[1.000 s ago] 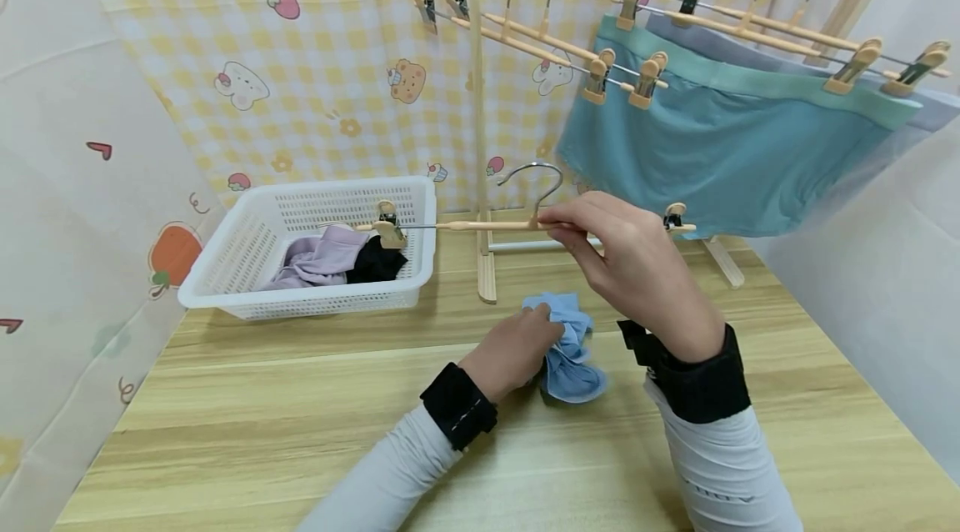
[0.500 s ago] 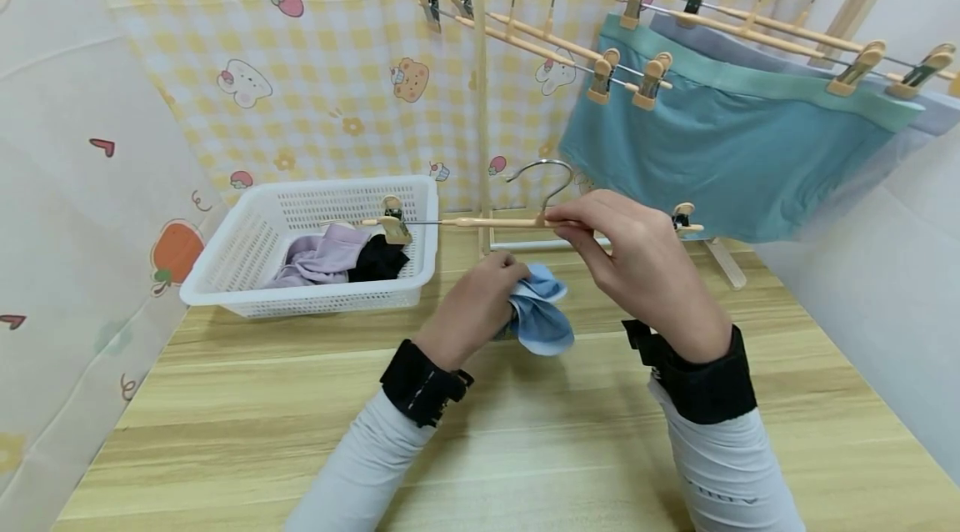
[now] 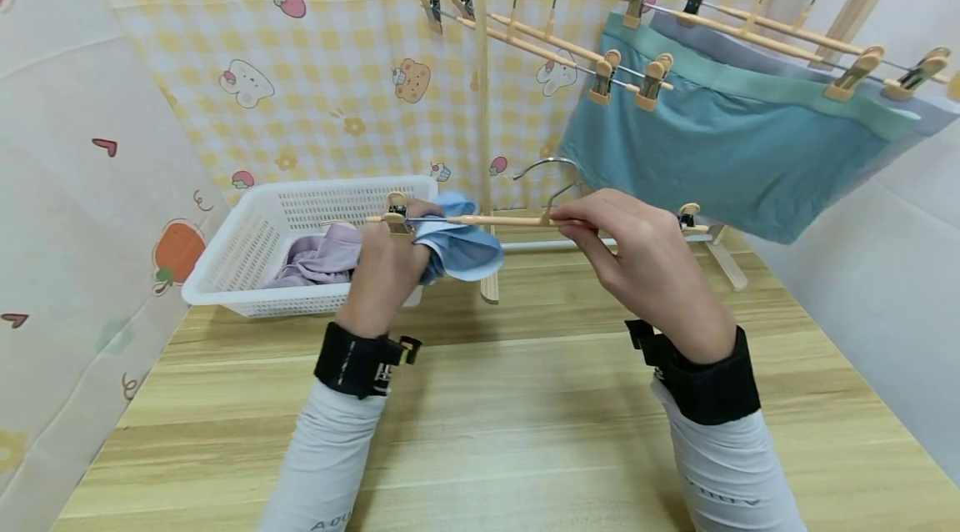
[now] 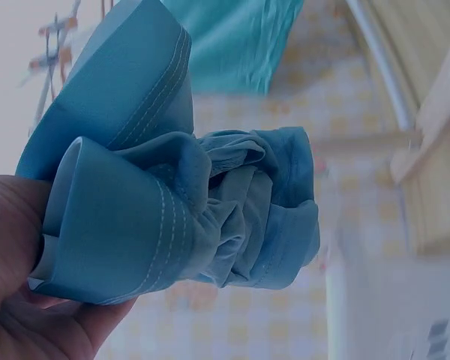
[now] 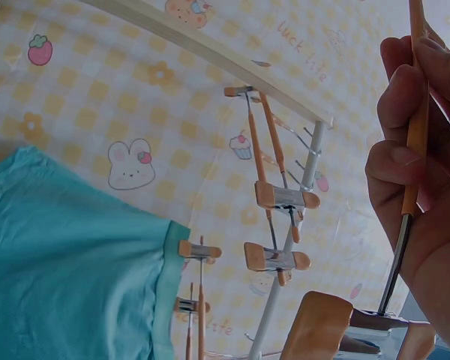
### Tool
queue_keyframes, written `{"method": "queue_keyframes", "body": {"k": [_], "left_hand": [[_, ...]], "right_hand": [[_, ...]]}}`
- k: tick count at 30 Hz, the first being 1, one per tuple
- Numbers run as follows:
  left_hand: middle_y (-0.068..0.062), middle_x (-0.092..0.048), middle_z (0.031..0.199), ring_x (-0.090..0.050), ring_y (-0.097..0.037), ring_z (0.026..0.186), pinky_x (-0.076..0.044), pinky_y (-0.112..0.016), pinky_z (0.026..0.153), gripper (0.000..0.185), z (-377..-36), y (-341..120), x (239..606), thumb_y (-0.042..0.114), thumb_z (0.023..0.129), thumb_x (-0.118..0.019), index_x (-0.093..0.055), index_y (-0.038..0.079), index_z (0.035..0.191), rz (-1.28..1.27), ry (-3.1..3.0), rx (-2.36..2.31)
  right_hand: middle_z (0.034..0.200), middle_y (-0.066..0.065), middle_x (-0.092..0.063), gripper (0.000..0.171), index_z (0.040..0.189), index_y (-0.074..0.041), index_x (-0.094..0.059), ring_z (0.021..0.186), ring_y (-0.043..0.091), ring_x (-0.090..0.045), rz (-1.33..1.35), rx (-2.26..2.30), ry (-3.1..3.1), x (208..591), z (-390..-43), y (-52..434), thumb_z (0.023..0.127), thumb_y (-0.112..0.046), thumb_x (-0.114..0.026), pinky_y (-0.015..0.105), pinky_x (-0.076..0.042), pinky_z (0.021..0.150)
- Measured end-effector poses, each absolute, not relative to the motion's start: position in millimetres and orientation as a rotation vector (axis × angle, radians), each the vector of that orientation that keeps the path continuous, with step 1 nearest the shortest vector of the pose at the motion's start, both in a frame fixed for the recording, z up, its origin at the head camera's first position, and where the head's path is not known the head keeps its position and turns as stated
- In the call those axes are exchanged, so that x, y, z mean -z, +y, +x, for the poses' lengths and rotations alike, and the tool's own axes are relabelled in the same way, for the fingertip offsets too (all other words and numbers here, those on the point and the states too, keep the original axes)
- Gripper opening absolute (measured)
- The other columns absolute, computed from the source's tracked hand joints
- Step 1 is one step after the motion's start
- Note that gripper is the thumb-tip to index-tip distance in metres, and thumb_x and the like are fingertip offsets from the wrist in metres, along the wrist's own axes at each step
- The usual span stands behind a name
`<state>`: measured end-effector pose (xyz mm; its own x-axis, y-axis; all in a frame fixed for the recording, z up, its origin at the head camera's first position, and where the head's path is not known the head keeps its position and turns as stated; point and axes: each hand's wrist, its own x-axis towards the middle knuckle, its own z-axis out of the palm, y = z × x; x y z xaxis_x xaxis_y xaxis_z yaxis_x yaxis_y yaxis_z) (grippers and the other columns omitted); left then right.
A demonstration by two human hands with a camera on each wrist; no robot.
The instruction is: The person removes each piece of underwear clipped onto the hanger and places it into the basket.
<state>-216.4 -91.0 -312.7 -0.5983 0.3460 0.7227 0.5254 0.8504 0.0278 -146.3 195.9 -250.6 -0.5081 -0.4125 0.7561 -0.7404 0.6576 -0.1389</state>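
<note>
Left hand [image 3: 386, 261]: fingers curled round a bunched light-blue garment [image 3: 457, 244], raised to the left clip [image 3: 395, 219] of a wooden clip hanger [image 3: 495, 221]; in the left wrist view the cloth [image 4: 187, 195] is a soft, smooth knit with rows of pale stitching along a folded hem, crumpled into a loose wad against the palm. Right hand [image 3: 637, 253]: fingers pinch the hanger's slim wooden bar near the base of its steel hook [image 3: 547, 173], holding it level above the worktop [image 3: 525, 399]; the right wrist view shows the fingers [image 5: 405, 112] wrapped round the round, pale bar.

Progress, as judged from the pictures: the garment meets the left clip, but whether the clip has bitten cannot be told; the right clip [image 3: 686, 215] is bare, so spreading the waistband and fastening both ends appears left to do.

Surroundings: a white perforated plastic basket [image 3: 247, 257] stands behind the left hand, holding a lilac garment [image 3: 315, 257]. A wooden drying rack [image 3: 480, 98] carries two bare clip hangers [image 3: 540, 40] and a teal garment [image 3: 720, 148] clipped flat, with a greyish one behind it. The worktop is light wood grain; the backdrop is a yellow check print with cartoon figures.
</note>
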Motion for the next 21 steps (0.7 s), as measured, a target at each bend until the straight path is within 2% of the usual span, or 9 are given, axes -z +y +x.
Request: {"method": "queue_keyframes", "body": {"k": [1, 2, 3, 7, 9, 15, 21], "left_hand": [[-0.021, -0.074, 0.114, -0.074, -0.034, 0.087, -0.064, -0.047, 0.084, 0.022, -219.2, -96.2, 309.8, -0.017, 0.086, -0.067, -0.076, -0.006, 0.102, -0.606, -2.288, 0.394], [-0.024, -0.074, 0.113, -0.074, -0.039, 0.099, -0.062, -0.049, 0.09, 0.025, -222.4, -100.9, 307.4, -0.016, 0.089, -0.069, -0.077, -0.007, 0.111, -0.571, -2.28, 0.597], [-0.026, -0.074, 0.114, -0.072, -0.044, 0.109, -0.06, -0.054, 0.097, 0.03, -224.5, -105.9, 305.1, -0.019, 0.086, -0.069, -0.078, -0.005, 0.112, -0.527, -2.262, 0.808], [-0.03, -0.07, 0.12, -0.067, -0.05, 0.116, -0.052, -0.061, 0.105, 0.039, -227.0, -128.7, 299.2, -0.022, 0.085, -0.066, -0.078, -0.006, 0.118, -0.345, -2.295, 0.951], [-0.029, -0.069, 0.122, -0.065, -0.05, 0.118, -0.052, -0.062, 0.105, 0.044, -228.0, -139.5, 297.7, -0.023, 0.084, -0.062, -0.078, -0.005, 0.12, -0.282, -2.3, 0.956], [-0.03, -0.067, 0.124, -0.063, -0.048, 0.124, -0.052, -0.062, 0.107, 0.037, -232.6, -165.5, 298.9, -0.018, 0.092, -0.061, -0.077, -0.004, 0.121, -0.163, -2.287, 0.966], [-0.031, -0.065, 0.129, -0.06, -0.048, 0.127, -0.05, -0.062, 0.109, 0.041, -238.8, -188.3, 306.4, -0.016, 0.093, -0.055, -0.075, -0.004, 0.128, -0.039, -2.358, 0.988]], "right_hand": [[0.105, 0.005, -0.082, 0.018, 0.113, -0.003, -0.08, 0.098, 0.018, -0.077, 0.888, -0.595, -2.162, 250.7, -146.3, 195.8, 0.095, 0.0, -0.079, 0.029, -0.057, 0.086], [0.105, 0.005, -0.082, 0.018, 0.113, -0.003, -0.08, 0.098, 0.018, -0.077, 0.888, -0.596, -2.164, 250.7, -146.4, 195.7, 0.096, 0.0, -0.079, 0.028, -0.057, 0.086], [0.105, 0.005, -0.082, 0.018, 0.113, -0.003, -0.08, 0.098, 0.017, -0.077, 0.889, -0.598, -2.166, 250.8, -146.4, 195.6, 0.096, -0.001, -0.079, 0.027, -0.056, 0.086], [0.106, 0.004, -0.081, 0.018, 0.114, -0.004, -0.08, 0.098, 0.017, -0.077, 0.891, -0.6, -2.176, 250.8, -146.2, 195.2, 0.096, -0.001, -0.078, 0.024, -0.054, 0.083], [0.106, 0.004, -0.081, 0.018, 0.114, -0.004, -0.08, 0.098, 0.017, -0.077, 0.891, -0.598, -2.179, 250.8, -146.2, 194.9, 0.097, -0.001, -0.078, 0.024, -0.054, 0.083], [0.106, 0.004, -0.081, 0.017, 0.114, -0.004, -0.08, 0.099, 0.017, -0.077, 0.891, -0.601, -2.18, 250.7, -146.7, 193.8, 0.097, -0.001, -0.078, 0.023, -0.054, 0.083], [0.107, 0.003, -0.081, 0.018, 0.114, -0.005, -0.08, 0.101, 0.017, -0.077, 0.892, -0.605, -2.187, 251.5, -147.2, 193.0, 0.096, -0.001, -0.079, 0.024, -0.054, 0.085]]}}
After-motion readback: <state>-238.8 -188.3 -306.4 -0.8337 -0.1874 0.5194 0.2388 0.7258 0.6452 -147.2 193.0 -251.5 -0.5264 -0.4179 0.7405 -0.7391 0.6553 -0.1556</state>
